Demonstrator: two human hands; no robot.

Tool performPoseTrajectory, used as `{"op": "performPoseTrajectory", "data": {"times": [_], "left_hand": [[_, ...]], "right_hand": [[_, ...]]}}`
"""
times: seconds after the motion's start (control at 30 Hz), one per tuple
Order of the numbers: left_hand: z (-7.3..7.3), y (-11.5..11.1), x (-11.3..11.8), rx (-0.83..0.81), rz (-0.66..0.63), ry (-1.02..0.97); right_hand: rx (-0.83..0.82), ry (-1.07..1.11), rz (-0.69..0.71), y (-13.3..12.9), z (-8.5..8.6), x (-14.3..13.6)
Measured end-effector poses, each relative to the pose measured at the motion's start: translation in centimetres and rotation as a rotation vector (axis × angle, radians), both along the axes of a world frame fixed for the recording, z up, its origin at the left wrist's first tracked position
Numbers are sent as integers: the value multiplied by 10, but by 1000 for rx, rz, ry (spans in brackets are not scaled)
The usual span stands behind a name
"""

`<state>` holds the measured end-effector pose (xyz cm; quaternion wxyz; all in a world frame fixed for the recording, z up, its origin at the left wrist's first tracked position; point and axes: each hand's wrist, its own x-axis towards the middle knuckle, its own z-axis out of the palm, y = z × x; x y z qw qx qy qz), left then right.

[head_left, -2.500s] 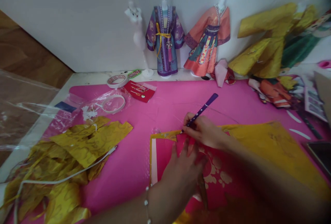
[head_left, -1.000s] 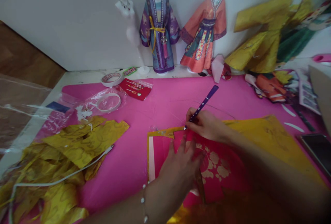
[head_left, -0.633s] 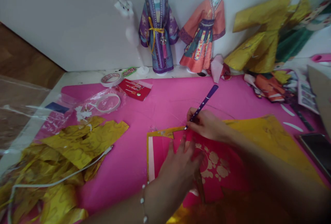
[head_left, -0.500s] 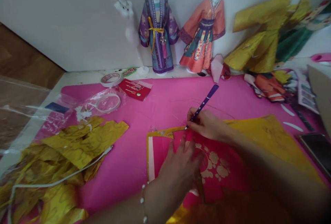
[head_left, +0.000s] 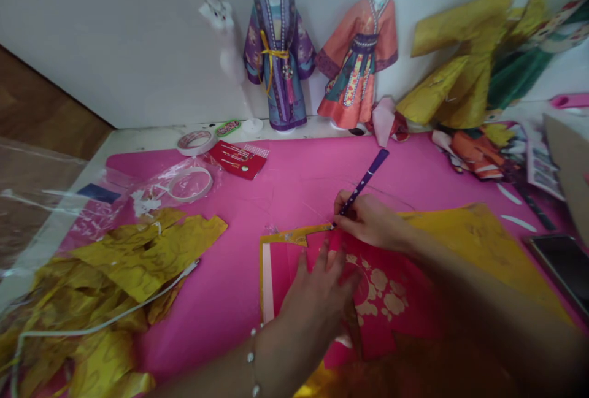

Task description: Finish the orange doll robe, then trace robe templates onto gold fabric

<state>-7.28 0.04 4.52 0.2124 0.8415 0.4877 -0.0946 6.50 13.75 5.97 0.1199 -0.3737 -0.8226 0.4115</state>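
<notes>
My right hand (head_left: 368, 219) is closed around a purple dotted pen (head_left: 363, 183), its tip down at the upper edge of a red paper piece with pale gold flowers (head_left: 380, 294). That red piece lies over a larger sheet of yellow paper (head_left: 473, 238) on the pink mat. My left hand (head_left: 317, 294) rests flat on the red paper with its fingers spread. A beaded bracelet (head_left: 251, 357) circles the left wrist. Both forearms cover parts of the two papers.
Crumpled yellow scraps (head_left: 105, 300) and a white cable (head_left: 105, 327) lie at left. Tape rolls (head_left: 197, 142) and a red packet (head_left: 239, 160) sit behind. Doll forms in paper dresses (head_left: 280, 67) stand along the wall. A phone (head_left: 559, 269) lies at right.
The view has shifted very slightly. The pen tip has crept a little to the right along the red paper's upper edge; my left hand stays in place.
</notes>
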Motion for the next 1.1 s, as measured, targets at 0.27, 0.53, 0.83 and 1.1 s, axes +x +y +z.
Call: {"op": "performPoseTrajectory", "data": {"times": [0.27, 0.53, 0.83, 1.1], "left_hand": [[-7, -2, 0, 1, 6, 4], [3, -1, 0, -48, 10, 17], [6, -7, -2, 35, 4, 12], [-4, -7, -1, -50, 11, 28]], "right_hand": [[3, 17, 3, 0, 0, 1], [-90, 155, -64, 1, -11, 9], [-57, 141, -78, -3, -23, 13], [-35, 174, -70, -3, -30, 15]]}}
